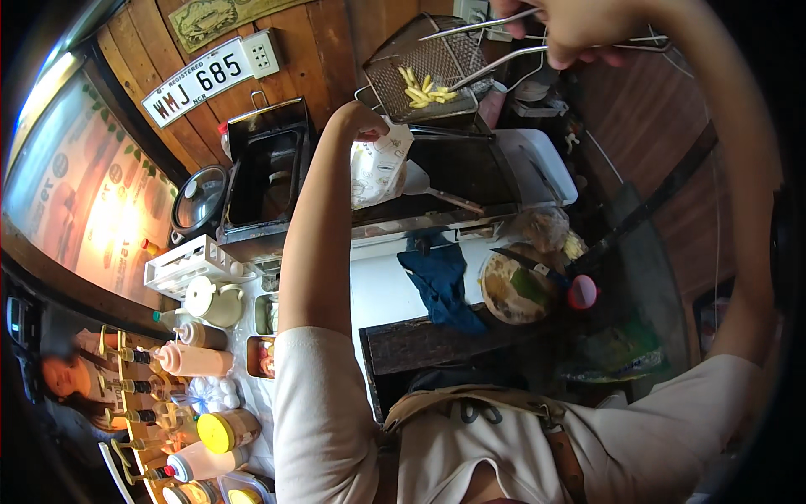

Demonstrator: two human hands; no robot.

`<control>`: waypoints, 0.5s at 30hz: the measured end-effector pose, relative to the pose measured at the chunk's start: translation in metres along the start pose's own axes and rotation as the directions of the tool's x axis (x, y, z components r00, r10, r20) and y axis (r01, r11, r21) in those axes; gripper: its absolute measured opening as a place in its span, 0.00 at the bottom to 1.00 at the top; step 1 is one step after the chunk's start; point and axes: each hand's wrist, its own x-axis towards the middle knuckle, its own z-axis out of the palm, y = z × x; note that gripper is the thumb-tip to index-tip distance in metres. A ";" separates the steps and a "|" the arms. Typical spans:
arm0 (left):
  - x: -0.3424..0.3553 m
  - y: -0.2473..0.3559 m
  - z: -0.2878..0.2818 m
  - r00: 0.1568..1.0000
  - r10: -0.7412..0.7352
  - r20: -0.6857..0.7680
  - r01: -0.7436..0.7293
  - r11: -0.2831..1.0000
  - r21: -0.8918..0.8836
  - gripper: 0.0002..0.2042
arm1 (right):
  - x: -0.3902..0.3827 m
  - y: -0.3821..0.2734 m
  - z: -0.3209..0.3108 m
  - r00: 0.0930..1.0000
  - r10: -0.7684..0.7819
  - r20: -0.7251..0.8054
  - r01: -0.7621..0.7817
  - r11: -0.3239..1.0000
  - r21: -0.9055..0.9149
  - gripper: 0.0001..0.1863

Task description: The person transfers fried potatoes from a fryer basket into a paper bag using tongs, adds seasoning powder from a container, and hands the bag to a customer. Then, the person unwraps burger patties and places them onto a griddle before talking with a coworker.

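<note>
My left hand [368, 128] is closed at the top of a white printed paper bag [382, 168], held over the dark griddle. At the upper right, my right hand [579, 34] grips a pair of metal tongs [504, 60]. Their two arms are spread apart and point left. The lower tip reaches the side of a wire fry basket [411, 46], beside a small heap of French fries [426, 89] lying on the mesh. A scraper with a wide blade and wooden handle [456, 200] rests on the griddle [462, 164], just right of the bag.
Left of my arm stand a black deep fryer [264, 181] and a lidded pot [200, 202]. Sauce bottles [197, 359] and jars crowd the left counter. A white tray [537, 168] sits right of the griddle. Nearer are a blue cloth [441, 281] and a round board [514, 290] with a knife.
</note>
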 end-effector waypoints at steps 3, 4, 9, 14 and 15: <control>-0.002 0.003 0.003 1.000 0.016 -0.008 -0.016 0.999 -0.036 0.06 | -0.004 -0.031 0.001 0.982 0.173 -0.080 -0.189 0.936 -0.296 0.06; -0.002 -0.001 0.001 1.000 0.011 -0.014 -0.012 0.999 -0.035 0.06 | -0.004 -0.040 0.002 0.978 0.182 -0.097 -0.204 0.918 -0.339 0.06; 0.002 -0.002 0.004 0.999 0.004 -0.036 -0.008 0.993 -0.114 0.06 | -0.002 -0.061 0.002 0.974 0.194 -0.118 -0.225 0.894 -0.388 0.06; -0.006 -0.009 -0.006 0.998 -0.020 -0.057 0.011 0.989 -0.147 0.10 | -0.004 -0.071 0.005 0.983 0.149 -0.108 -0.180 0.898 -0.402 0.06; -0.007 -0.006 -0.005 0.998 -0.006 -0.062 -0.003 0.988 -0.153 0.11 | -0.007 -0.072 0.007 0.983 0.153 -0.105 -0.183 0.897 -0.402 0.06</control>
